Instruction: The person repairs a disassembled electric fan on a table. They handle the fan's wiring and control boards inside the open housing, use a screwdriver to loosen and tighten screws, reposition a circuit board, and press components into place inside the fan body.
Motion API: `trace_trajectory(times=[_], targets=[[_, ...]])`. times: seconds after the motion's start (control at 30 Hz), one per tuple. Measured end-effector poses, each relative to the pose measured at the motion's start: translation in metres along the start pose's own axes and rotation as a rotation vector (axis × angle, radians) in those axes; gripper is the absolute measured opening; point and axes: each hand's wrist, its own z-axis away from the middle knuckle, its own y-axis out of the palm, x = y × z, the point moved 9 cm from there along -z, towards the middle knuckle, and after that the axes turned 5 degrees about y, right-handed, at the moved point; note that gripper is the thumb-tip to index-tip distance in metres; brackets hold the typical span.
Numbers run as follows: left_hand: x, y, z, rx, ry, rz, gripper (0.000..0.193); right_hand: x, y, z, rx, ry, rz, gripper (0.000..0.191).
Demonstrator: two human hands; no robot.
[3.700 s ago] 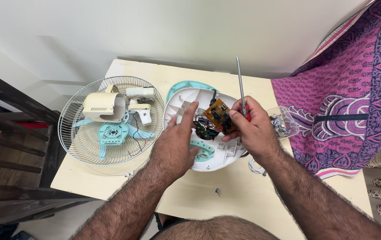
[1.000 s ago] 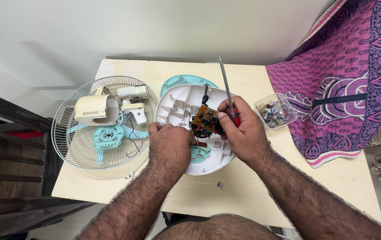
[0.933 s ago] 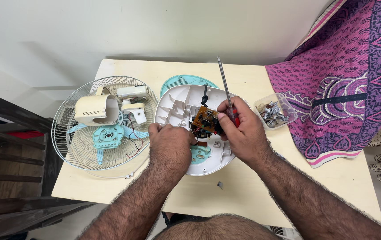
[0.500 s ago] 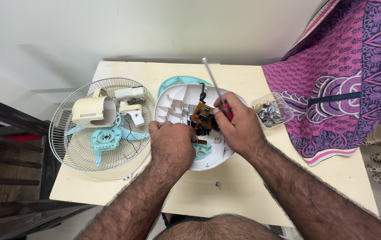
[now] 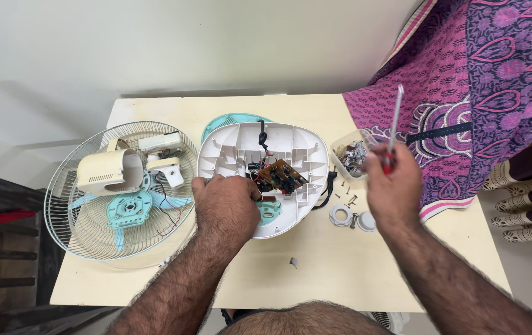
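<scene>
Fingers (image 5: 383,162) around screwdriver (image 5: 394,124) beside screw-filled tub (image 5: 338,146)

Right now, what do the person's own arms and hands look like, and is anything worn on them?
Both forearms are bare and hairy, with no sleeves in view. The left hand and the right hand wear no gloves, and no rings, watch or wristband show. No markings are visible on them.
</scene>
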Motion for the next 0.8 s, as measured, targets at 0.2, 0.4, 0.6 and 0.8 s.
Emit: trace_trajectory(times=[0.2, 0.4, 0.6, 0.8], targets=[[0.001, 0.000, -0.002, 0.030, -0.016, -0.013, 0.021, -0.132, -0.058, 0.031, -0.061, 0.284, 0.624, 0.032], [0.002, 0.001, -0.005, 0.060, -0.020, -0.024, 0.021, -0.209, -0.069, 0.053, 0.021, 0.476, 0.907, 0.040], [0.000, 0.000, -0.006, 0.055, -0.023, -0.027, 0.022, -0.215, -0.053, 0.042, 0.117, 0.535, 0.884, 0.043], [-0.001, 0.001, -0.007, 0.036, -0.006, -0.019, 0.021, -0.144, -0.048, 0.034, -0.049, 0.251, 0.917, 0.056]])
